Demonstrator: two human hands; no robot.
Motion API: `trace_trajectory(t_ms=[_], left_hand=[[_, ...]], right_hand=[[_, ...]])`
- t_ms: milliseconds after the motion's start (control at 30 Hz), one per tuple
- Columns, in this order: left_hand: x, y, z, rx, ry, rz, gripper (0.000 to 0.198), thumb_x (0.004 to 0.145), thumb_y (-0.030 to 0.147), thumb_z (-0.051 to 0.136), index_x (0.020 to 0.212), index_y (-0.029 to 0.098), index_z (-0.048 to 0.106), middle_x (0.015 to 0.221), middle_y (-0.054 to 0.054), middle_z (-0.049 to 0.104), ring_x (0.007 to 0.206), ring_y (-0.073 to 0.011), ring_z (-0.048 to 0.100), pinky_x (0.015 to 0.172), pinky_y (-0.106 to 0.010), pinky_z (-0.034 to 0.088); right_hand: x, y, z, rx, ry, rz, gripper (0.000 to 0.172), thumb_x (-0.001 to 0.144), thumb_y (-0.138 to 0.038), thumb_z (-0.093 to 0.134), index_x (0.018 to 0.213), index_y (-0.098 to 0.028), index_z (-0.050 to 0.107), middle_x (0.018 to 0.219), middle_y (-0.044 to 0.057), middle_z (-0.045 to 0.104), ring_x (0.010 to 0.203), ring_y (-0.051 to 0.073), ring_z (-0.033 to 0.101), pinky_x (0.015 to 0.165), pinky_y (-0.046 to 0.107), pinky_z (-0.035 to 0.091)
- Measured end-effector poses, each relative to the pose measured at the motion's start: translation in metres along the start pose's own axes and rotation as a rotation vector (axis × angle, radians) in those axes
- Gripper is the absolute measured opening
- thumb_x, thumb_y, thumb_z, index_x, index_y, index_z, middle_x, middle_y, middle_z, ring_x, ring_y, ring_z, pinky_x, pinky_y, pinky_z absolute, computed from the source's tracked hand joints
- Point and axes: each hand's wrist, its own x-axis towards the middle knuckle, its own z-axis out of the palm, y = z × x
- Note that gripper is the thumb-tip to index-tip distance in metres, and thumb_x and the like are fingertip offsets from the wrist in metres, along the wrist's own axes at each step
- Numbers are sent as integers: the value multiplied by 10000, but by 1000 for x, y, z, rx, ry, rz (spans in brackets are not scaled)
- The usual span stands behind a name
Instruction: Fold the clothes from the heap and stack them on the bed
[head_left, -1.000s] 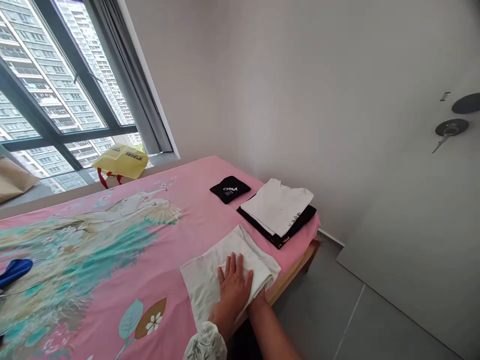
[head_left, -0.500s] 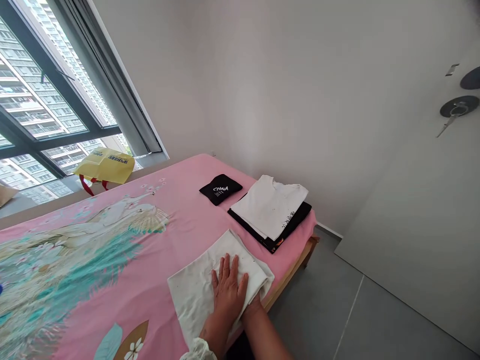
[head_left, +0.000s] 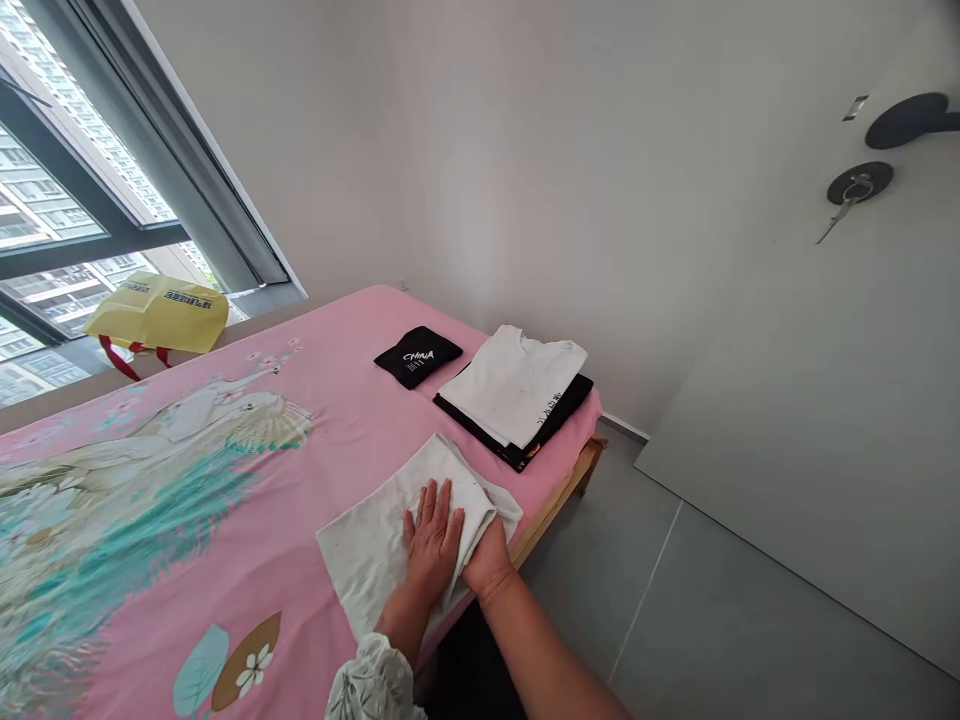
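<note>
The white garment in front of you lies on the near right part of the bed, folded into uneven layers, soft and creased, with small dark specks and a doubled flap on its right side. Your left hand rests on it palm down, the fingers nearly together and the thumb a little apart; your right hand slips under the flap's near right edge, and as its fingers are hidden beneath the cloth, you cannot tell whether they pinch it. The right side of the garment sits close to the bed's wooden rail, past which the grey floor drops away, so you have little sheet on that side. To the left you have a broad stretch of printed pink sheet, while on the far side only a narrow strip parts the garment from the stack of folded shirts, white over black. The black folded cloth with white lettering is just left of that stack. Compared with 1.0 s ago, your view has turned to the right, more of your right hand and wrist shows outside the flap, and your left hand keeps its place on top.
</note>
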Motion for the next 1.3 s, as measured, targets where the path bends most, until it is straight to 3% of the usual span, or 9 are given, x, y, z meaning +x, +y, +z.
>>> trace_trajectory(t_ms=[67, 167, 267, 367, 600, 733, 933, 1133, 1300], left_hand=[[-1, -2, 4, 38, 14, 25, 516, 975, 367, 216, 1471, 226, 245, 1570, -99, 164, 1450, -218, 100, 1145, -551, 79], [-3, -2, 13, 131, 36, 62, 545, 954, 427, 271, 1465, 238, 266, 1570, -106, 167, 1449, -248, 107, 1133, -579, 81], [-4, 4, 19, 220, 92, 79, 609, 911, 498, 355, 1456, 232, 298, 1567, -127, 168, 1446, -286, 114, 1122, -605, 59], [-5, 11, 19, 265, 121, 76, 644, 887, 513, 401, 1451, 215, 314, 1562, -143, 177, 1440, -313, 129, 1109, -631, 41], [-42, 5, 11, 287, 12, 205, 797, 794, 605, 500, 1465, 236, 278, 1572, -130, 130, 1445, -329, 76, 1110, -633, 19], [-60, 4, 12, 275, -60, 230, 858, 739, 502, 597, 1476, 236, 246, 1576, -116, 103, 1446, -337, 49, 1113, -632, 30], [-45, 20, 21, 184, -4, 265, 690, 806, 359, 515, 1447, 188, 320, 1560, -120, 195, 1440, -292, 147, 1136, -597, 59], [-48, 30, 22, -144, 39, 168, 595, 832, 185, 446, 1419, 140, 361, 1513, -123, 329, 1428, -262, 205, 1155, -562, 22], [-49, 37, -5, -337, 46, 58, 545, 810, 101, 410, 1351, 132, 464, 1444, -140, 441, 1375, -272, 335, 1151, -544, 162]], right_hand=[[-13, -13, -17, 118, -51, 118, 693, 885, -619, 216, 1142, -143, 649, 1159, 118, 651, 1199, 256, 520, 1015, 463, 388], [-42, -33, -54, 309, -52, 322, 591, 850, -604, 382, 1157, -167, 635, 1238, 118, 610, 1185, 254, 537, 1002, 440, 407], [-69, -42, -89, 231, 133, 401, 487, 789, -534, 566, 1112, -178, 647, 1195, 115, 627, 1110, 239, 578, 909, 389, 478], [-86, -41, -102, 37, 260, 367, 444, 747, -517, 639, 1050, -193, 653, 1070, 90, 653, 956, 216, 602, 703, 315, 522], [-72, -21, -76, -218, 459, 233, 482, 661, -477, 708, 1038, -199, 591, 978, 33, 628, 878, 181, 573, 586, 228, 457], [-62, -12, -73, -216, 416, 269, 490, 640, -461, 720, 1025, -179, 610, 926, 34, 643, 787, 166, 577, 546, 225, 435], [-55, -9, -74, -246, 337, 279, 341, 650, -458, 704, 802, -156, 661, 626, -19, 577, 561, 110, 480, 481, 208, 368], [-54, -16, -61, -209, 198, 233, 288, 652, -363, 647, 865, -174, 687, 828, 24, 683, 792, 166, 596, 640, 235, 449], [-57, -6, -57, -142, 129, 187, 385, 655, -393, 602, 959, -165, 664, 999, 66, 679, 962, 221, 609, 793, 317, 492]])
